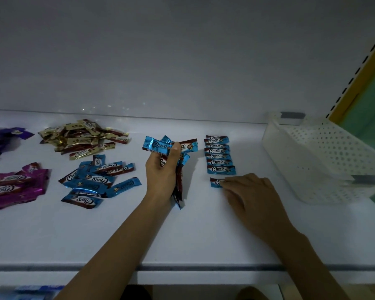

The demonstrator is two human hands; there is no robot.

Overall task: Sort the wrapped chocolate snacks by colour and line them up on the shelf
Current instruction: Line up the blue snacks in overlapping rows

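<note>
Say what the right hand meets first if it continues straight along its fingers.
The lone blue snack at the fingertips of the right hand; beyond that, probably the bundle in the left hand.

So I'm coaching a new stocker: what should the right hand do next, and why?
Probably slide the blue snack up to the near end of the row, square it, and let go. The right hand holds it by one end, a small gap short of the row, and the left hand grips a bundle of more blue ones waiting to be placed.
</note>
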